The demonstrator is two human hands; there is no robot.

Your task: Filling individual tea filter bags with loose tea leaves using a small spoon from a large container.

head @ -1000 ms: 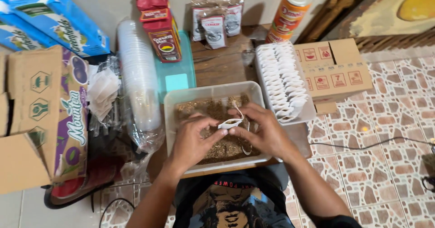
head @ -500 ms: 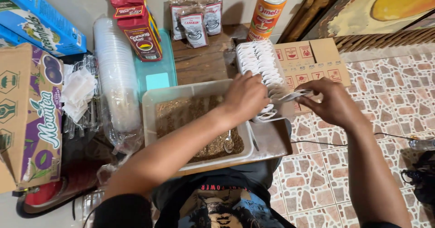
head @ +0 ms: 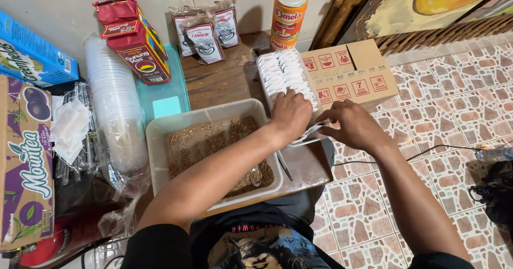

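The left hand lies curled, fingers pressed down on the near end of the row of white sachets standing in a white tray. The right hand, just beside it on the right, pinches one more sachet at the tray's near edge. The row runs away from both hands toward the wall, so the pinched sachet sits at its near end, between the two hands. The tub of loose tea lies left, beneath the left forearm.

Bright, even light, soft shadows (edges slightly bowed), focus sharp.
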